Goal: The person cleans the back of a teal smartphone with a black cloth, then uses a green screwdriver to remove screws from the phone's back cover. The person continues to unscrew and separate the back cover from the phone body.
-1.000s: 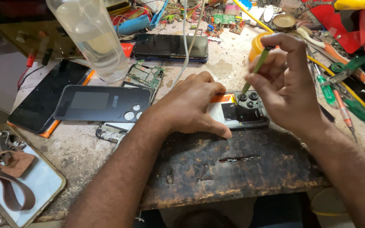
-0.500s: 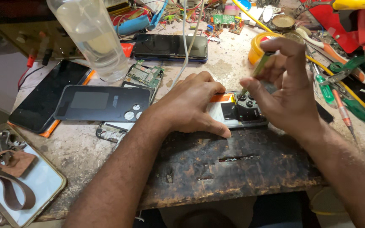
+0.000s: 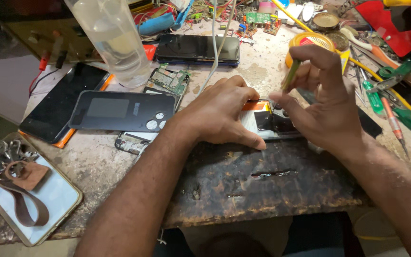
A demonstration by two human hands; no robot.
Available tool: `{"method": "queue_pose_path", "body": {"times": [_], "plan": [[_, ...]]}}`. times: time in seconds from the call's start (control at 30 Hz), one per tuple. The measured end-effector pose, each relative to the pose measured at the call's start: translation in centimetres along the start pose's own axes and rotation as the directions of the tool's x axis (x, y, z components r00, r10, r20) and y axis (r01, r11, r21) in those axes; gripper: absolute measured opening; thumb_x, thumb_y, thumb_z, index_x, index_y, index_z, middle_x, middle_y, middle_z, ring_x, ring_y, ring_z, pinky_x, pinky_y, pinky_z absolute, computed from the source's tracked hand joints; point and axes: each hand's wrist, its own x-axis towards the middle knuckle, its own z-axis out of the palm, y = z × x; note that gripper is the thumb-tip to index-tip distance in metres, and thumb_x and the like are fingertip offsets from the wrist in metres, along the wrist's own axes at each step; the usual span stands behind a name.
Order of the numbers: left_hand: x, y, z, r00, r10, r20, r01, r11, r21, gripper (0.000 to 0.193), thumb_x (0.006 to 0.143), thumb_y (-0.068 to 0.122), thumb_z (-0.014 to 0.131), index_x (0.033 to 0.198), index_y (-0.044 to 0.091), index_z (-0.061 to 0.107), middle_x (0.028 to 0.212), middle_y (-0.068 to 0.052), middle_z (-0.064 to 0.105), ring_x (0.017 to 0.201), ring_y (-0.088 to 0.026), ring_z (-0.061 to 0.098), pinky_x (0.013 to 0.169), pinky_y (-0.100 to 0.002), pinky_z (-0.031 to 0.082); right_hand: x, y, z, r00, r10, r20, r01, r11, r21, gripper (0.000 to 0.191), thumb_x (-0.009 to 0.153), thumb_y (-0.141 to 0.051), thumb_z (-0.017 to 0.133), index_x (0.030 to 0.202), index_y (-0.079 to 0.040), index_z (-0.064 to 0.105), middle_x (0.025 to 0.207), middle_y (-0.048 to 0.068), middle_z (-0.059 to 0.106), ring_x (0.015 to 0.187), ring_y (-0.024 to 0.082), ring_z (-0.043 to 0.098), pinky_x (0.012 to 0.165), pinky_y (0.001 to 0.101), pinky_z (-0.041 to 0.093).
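R hand (image 3: 327, 107): fingers pinched shut on green tool (image 3: 291, 75), tip down over phone (image 3: 272, 123).
L hand (image 3: 220, 112): flat, pressing phone's left end; grips nothing.
Phone: opened, mid-bench, far edge of dark mat (image 3: 262, 185).
Left: back cover (image 3: 122, 111), bottle (image 3: 112, 40).
Near left: keys (image 3: 13, 162).
Far right: tape roll (image 3: 310, 42).
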Motion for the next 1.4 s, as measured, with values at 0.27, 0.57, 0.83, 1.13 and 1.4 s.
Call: {"method": "queue_pose_path", "body": {"times": [0.27,0.57,0.83,1.13,1.4], "plan": [[0.2,-0.2,0.1,0.999,0.023,-0.025,-0.023,1.000,0.016,0.096,0.054,0.061,0.091,0.127,0.004,0.065,0.126,-0.014,0.059,0.122,-0.032,0.057,0.099,-0.041,0.048,-0.2,0.5,-0.3,0.995,0.074,0.072,-0.074,0.997,-0.003,0.073,0.100,0.006,0.067,0.154,-0.015,0.023,0.115,0.017,0.067,0.110,0.023,0.070,0.094,0.0347,0.058],[0.4,-0.1,0.2,1.000,0.015,-0.024,-0.014,0.998,0.057,0.093,0.056,0.060,0.091,0.126,0.005,0.066,0.126,-0.013,0.060,0.123,-0.031,0.056,0.101,-0.040,0.047,-3.9,0.3,-0.9,0.987,0.155,-0.028,-0.146,0.966,0.214,0.074,0.103,0.011,0.067,0.157,-0.017,0.025,0.106,0.015,0.069,0.109,0.022,0.075,0.097,0.0336,0.063],[0.4,0.0,0.1,1.000,0.001,-0.022,0.000,0.999,0.040,0.095,0.054,0.060,0.091,0.127,0.005,0.065,0.127,-0.013,0.059,0.124,-0.031,0.055,0.102,-0.041,0.046,-4.3,0.8,-1.0,0.985,0.169,-0.029,-0.163,0.976,0.141,0.072,0.104,0.009,0.071,0.153,-0.016,0.025,0.107,0.015,0.070,0.110,0.019,0.075,0.092,0.0275,0.064],[0.5,0.1,0.1,1.000,-0.027,-0.003,0.027,0.999,0.040,0.100,0.052,0.060,0.092,0.129,0.005,0.063,0.128,-0.012,0.057,0.125,-0.030,0.054,0.103,-0.040,0.046,-3.6,0.6,-0.9,0.991,0.127,-0.043,-0.126,0.992,0.016,0.073,0.101,0.003,0.076,0.152,-0.017,0.027,0.103,0.012,0.071,0.101,0.018,0.075,0.087,0.0265,0.064],[0.2,0.1,0.0,1.000,0.004,-0.014,-0.004,1.000,0.028,0.094,0.054,0.058,0.092,0.127,0.006,0.065,0.127,-0.012,0.058,0.126,-0.031,0.054,0.103,-0.040,0.045,-2.6,-0.8,-0.5,0.987,0.156,0.041,-0.161,0.964,0.212,0.061,0.100,0.004,0.061,0.148,-0.012,0.026,0.117,0.016,0.066,0.112,0.020,0.071,0.096,0.0311,0.061]]}}
